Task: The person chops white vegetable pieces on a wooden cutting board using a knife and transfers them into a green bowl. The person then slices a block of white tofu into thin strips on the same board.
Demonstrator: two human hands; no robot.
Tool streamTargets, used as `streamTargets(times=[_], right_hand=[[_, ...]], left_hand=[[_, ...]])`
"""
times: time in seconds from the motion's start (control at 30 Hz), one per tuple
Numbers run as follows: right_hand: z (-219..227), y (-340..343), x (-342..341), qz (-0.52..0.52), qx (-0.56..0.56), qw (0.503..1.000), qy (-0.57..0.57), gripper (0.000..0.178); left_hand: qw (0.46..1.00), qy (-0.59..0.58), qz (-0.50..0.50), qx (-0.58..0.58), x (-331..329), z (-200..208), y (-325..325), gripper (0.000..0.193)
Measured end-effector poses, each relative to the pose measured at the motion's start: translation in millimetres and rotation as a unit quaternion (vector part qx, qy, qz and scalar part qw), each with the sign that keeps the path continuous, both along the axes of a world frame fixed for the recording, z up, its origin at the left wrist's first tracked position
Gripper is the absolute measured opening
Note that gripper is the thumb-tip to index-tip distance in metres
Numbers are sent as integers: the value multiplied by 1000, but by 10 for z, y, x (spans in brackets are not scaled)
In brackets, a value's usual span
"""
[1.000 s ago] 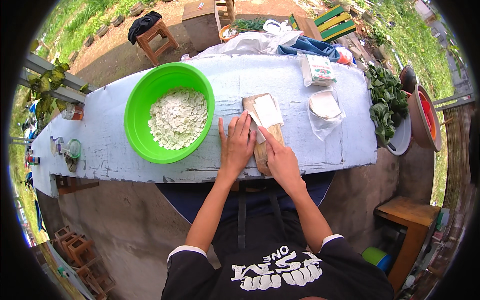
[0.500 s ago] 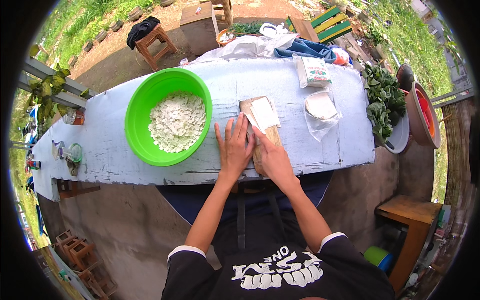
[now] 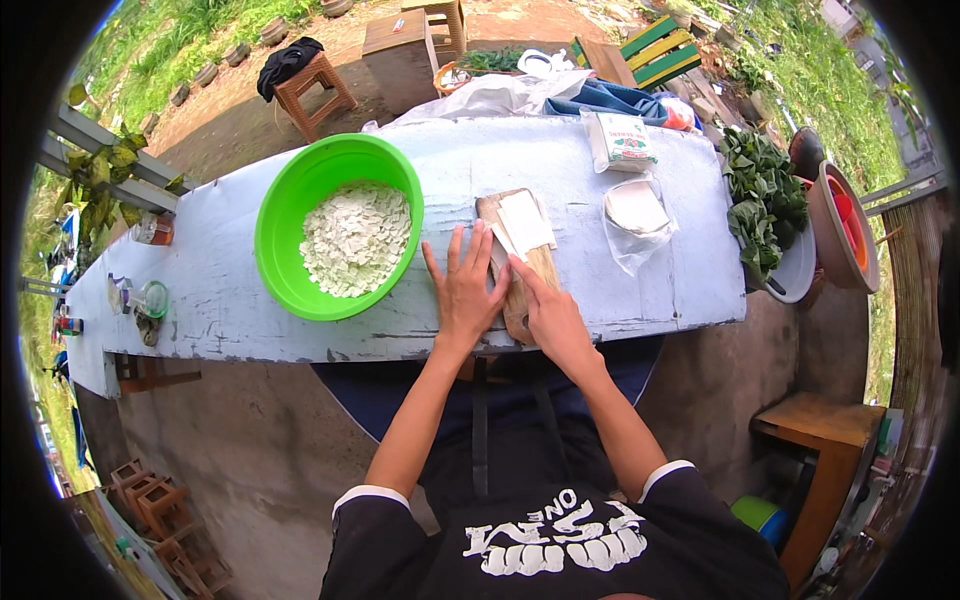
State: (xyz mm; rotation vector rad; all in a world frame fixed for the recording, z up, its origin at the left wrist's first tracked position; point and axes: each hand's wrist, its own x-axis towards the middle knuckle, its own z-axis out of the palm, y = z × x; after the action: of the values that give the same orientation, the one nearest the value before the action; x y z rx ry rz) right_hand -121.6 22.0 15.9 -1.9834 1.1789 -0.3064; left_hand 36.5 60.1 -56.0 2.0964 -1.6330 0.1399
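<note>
A small wooden cutting board [image 3: 543, 268] lies in front of me, with a few thin, pale rectangular sheets [image 3: 526, 220] on its far half. My left hand [image 3: 464, 292] rests at the board's left edge, its fingers stretched out and close to the sheets. Over the board's near half, my right hand [image 3: 556, 325] is closed with the index finger pointing toward the sheets' near edge; whatever it grips is hidden beneath it. To the left stands a bright green basin [image 3: 275, 265] holding a heap of small, pale cut pieces [image 3: 356, 240].
Right of the board sit an opened plastic bag with a pale stack [image 3: 637, 207] and a wrapped white packet [image 3: 622, 142]. Leafy greens [image 3: 762, 195] and a brown basin [image 3: 846, 230] are at the table's right end. A glass [image 3: 152, 230] and jar [image 3: 153, 299] stand far left.
The view has shifted slightly. Both hands keep nearly the same places by the board, and the sheets look unchanged.
</note>
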Motion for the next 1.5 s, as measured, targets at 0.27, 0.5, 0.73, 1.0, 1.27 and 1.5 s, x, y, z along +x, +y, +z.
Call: streamTargets(times=[0.27,0.5,0.73,1.0,1.27,1.5], right_hand=[[14,58,-106,1,4,1000,-8,52],[-17,78,-176,0,8,1000,-15,50],[-22,164,-279,-10,12,1000,-18,45],[-3,227,-352,-10,30,1000,3,46],[-59,381,-555,-22,24,998,-53,46],[58,292,-582,-28,76,996,-31,43]], left_hand=[[1000,5,-6,5,-2,11,7,67],[1000,9,-7,10,-1,28,20,73],[1000,18,-3,12,-28,21,15,74],[1000,29,-1,-3,-20,32,20,75],[999,33,-5,3,-19,26,44,75],[997,74,-23,-10,15,20,55,71]])
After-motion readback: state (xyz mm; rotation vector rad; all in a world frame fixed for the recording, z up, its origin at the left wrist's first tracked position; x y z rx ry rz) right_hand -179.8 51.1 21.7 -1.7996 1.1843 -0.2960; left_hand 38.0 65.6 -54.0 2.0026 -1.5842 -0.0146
